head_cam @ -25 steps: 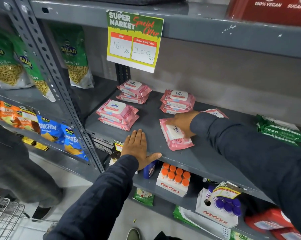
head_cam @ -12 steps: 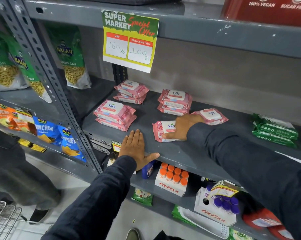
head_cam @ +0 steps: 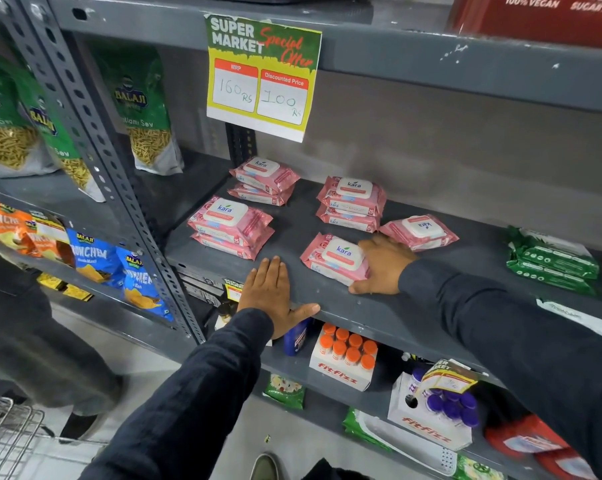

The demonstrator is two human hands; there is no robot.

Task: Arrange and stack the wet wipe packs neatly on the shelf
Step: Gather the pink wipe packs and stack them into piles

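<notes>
The front pack (head_cam: 337,258), pink with a white lid (the "kara" print reads upright), lies flat near the front of the grey shelf (head_cam: 379,306), and the right hand (head_cam: 382,266) cups its right end, fingers closed around its edge. Three two-high pink stacks (head_cam: 232,223) sit left and behind it, a single loose pack (head_cam: 420,232) just behind the hand, green packs (head_cam: 552,263) well to the right. The left hand (head_cam: 270,294) lies flat on the shelf's front lip, fingers open, holding nothing.
</notes>
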